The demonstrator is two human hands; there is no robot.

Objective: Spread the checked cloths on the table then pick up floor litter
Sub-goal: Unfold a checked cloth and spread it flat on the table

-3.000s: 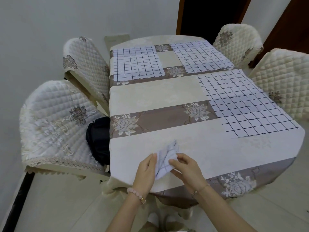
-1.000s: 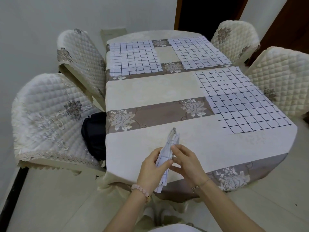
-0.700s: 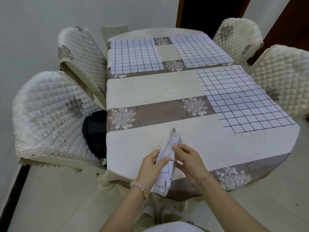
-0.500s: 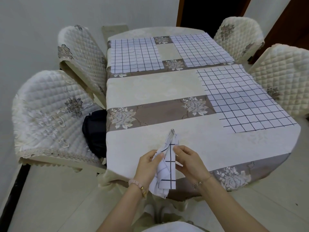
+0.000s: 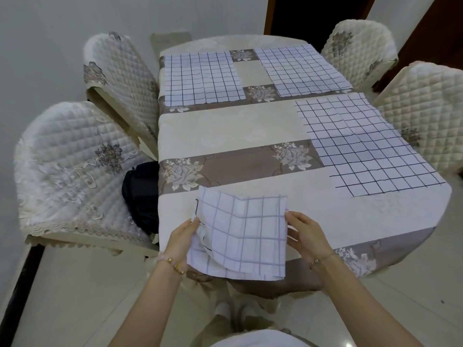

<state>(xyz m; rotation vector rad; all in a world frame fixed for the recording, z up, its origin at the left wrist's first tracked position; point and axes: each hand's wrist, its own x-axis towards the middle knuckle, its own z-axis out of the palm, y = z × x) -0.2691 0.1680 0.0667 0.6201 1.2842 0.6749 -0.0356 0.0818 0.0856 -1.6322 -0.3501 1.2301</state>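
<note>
Cloth (image 5: 240, 234) held btwn left hand (image 5: 181, 237) & right hand (image 5: 307, 236)

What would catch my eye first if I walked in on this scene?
Probably the half-opened checked cloth held up over the near edge of the table, the left hand and right hand each pinching a side. Next, three more checked cloths lie flat: far left, far right and right side. Quilted chairs ring the table.

black object (image 5: 140, 196) half hidden between chair (image 5: 72, 171) and table (image 5: 225, 131)
</note>
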